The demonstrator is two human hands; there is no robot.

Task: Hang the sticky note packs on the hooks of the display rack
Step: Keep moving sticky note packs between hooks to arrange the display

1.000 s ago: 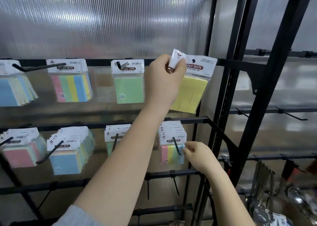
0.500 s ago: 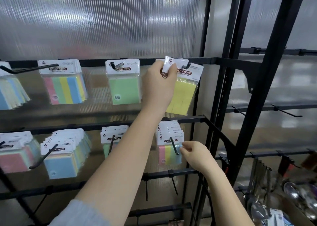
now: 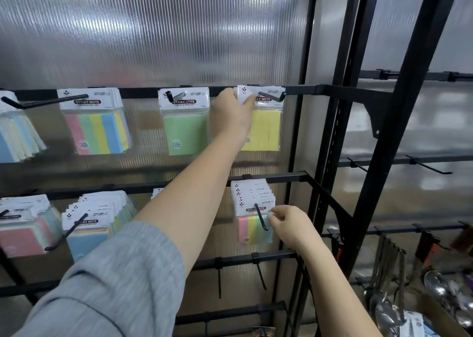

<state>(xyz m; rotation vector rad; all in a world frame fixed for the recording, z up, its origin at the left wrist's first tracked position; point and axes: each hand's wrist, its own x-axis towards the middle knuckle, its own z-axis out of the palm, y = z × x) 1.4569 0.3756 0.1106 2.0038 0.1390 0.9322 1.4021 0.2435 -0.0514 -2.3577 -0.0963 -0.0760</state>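
A yellow sticky note pack (image 3: pixel 266 129), threaded on the top-row hook (image 3: pixel 272 96), is pinched at its header by the left hand (image 3: pixel 234 112); the right hand (image 3: pixel 289 224) pinches a striped pack (image 3: pixel 252 228) below. An early release could let the yellow pack slide off.

Lower-row pack (image 3: pixel 156 192) mostly behind the forearm; far-left pack (image 3: pixel 15 137) cut by the edge

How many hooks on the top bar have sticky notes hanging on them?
4: far left blue packs, striped packs, green pack, and the yellow pack the left hand holds. More may hang beyond the frame.
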